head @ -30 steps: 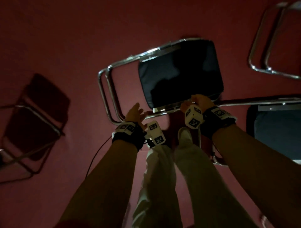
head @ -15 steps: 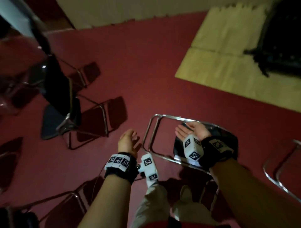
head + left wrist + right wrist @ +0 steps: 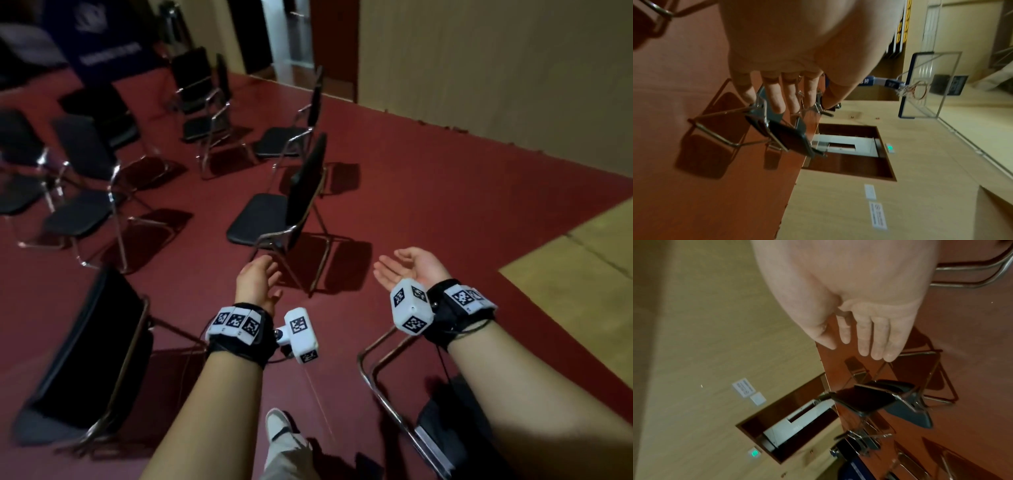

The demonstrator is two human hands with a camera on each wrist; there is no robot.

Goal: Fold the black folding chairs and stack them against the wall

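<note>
A black folding chair (image 3: 274,219) with a chrome frame stands unfolded on the red floor just ahead of both hands; it also shows as the chair (image 3: 785,131) and the chair (image 3: 879,400) in the wrist views. My left hand (image 3: 257,284) is raised with relaxed fingers and holds nothing. My right hand (image 3: 407,267) is palm up, fingers straight, empty. A folded chair (image 3: 404,411) lies flat on the floor under my right forearm. Another chair (image 3: 85,359) stands at the lower left.
Several more unfolded black chairs (image 3: 85,192) stand in rows on the left and at the back (image 3: 202,99). A beige wall (image 3: 496,68) runs along the right, with a doorway (image 3: 291,37) behind. A wooden floor section (image 3: 589,267) lies on the right.
My right hand let go of the folded chair lying on the floor. My head has lifted from the floor to the room, and both hands have risen, empty.
</note>
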